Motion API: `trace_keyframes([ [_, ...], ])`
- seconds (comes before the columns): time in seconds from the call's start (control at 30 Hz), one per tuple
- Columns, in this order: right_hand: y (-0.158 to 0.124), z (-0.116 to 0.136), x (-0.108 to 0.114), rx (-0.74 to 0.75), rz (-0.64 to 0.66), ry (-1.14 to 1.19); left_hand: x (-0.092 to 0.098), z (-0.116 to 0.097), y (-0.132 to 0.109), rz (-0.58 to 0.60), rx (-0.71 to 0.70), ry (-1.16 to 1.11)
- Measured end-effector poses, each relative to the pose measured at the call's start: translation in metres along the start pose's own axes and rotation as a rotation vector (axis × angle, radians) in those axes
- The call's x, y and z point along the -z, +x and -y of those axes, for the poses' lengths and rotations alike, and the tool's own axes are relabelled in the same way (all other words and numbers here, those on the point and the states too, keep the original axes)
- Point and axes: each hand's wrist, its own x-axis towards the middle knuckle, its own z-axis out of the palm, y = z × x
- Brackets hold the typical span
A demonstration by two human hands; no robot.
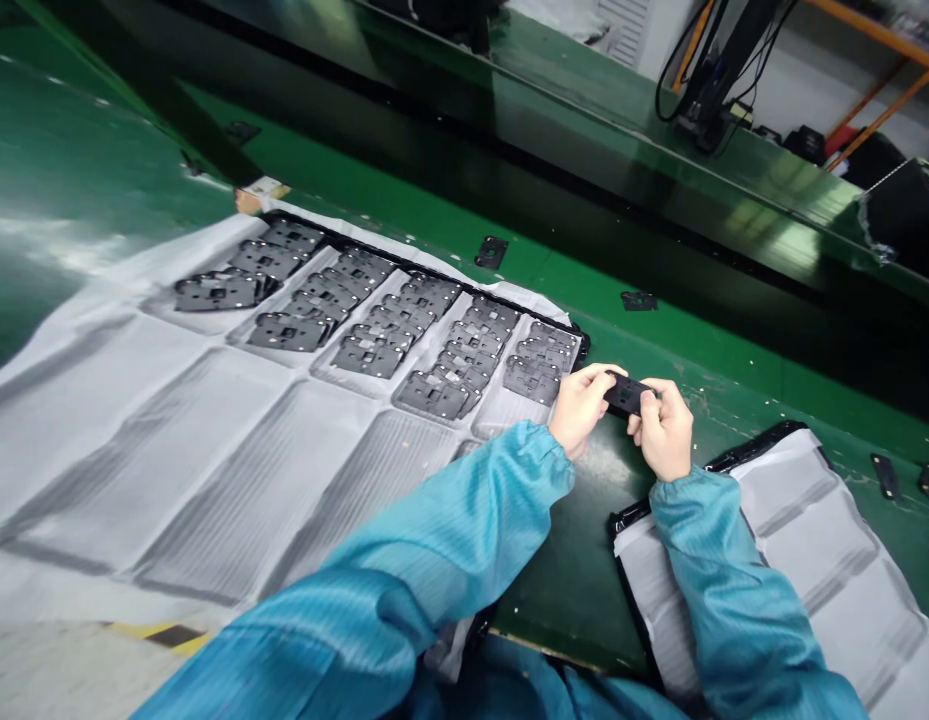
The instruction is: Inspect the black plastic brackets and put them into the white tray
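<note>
Both my hands, in teal sleeves, hold one small flat black plastic part (626, 394) above the green table (599, 330). My left hand (580, 407) pinches its left end and my right hand (665, 430) grips its right end, fingers curled round it. To the left lies a large tray lined with white sheet (171, 430). Its far compartments hold several overlapping rows of the same black parts (404, 335). The near compartments show only the white lining.
A second white-lined black tray (794, 560) lies at the lower right. Loose black parts lie on the green surface: one (492, 251) behind the big tray, one (639, 300) further right, others (885, 475) at the right edge. Cables and a stand (708, 90) are at the back.
</note>
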Motion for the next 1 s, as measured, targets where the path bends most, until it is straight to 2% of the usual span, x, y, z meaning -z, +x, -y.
trace_keyframes([
  [0.57, 0.001, 0.001, -0.004, -0.039, -0.040, 0.120, 0.001, 0.005, 0.001, 0.031, 0.001, -0.046],
  [0.73, 0.002, 0.001, -0.003, -0.058, -0.069, 0.130, 0.001, 0.005, 0.002, 0.078, 0.022, -0.058],
  [0.87, 0.006, 0.000, -0.001, -0.088, -0.092, 0.172, 0.002, 0.004, 0.001, 0.124, -0.061, 0.027],
  [1.0, 0.011, -0.004, 0.002, -0.127, -0.167, 0.199, 0.001, 0.003, -0.001, 0.072, -0.177, 0.102],
])
